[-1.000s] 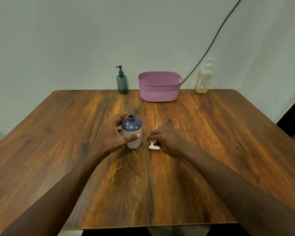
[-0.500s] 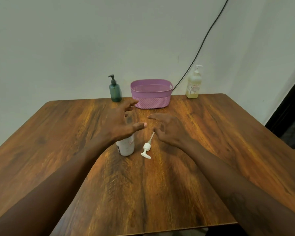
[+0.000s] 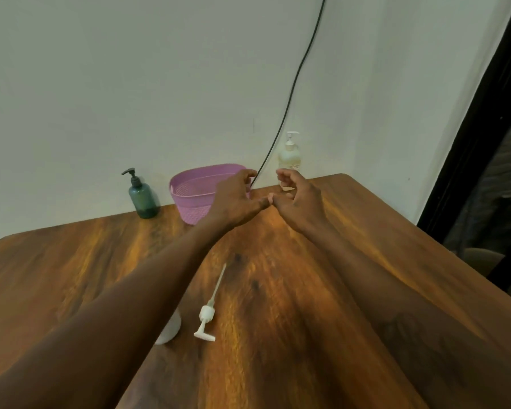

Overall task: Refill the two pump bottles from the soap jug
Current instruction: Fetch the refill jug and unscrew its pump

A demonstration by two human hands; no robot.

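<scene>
Both arms stretch toward the far edge of the table. My left hand (image 3: 236,199) and my right hand (image 3: 300,199) hover side by side, thumbs nearly touching, fingers loosely curled, holding nothing. Just beyond my right hand stands a pale yellow pump bottle (image 3: 289,156) against the wall. A dark green pump bottle (image 3: 143,197) stands at the far left. The opened white bottle (image 3: 170,330) is mostly hidden under my left forearm. Its white pump head (image 3: 208,315) with dip tube lies on the table beside it.
A pink woven basket (image 3: 189,199) sits at the back between the two pump bottles, partly behind my left hand. A black cable (image 3: 295,84) runs down the wall to the table edge. The wooden table (image 3: 278,335) ends at the right near a dark doorway.
Both hands left the opened bottle and the pump head and moved forward toward the back of the table, near the pale yellow bottle. The view turned up and to the right.
</scene>
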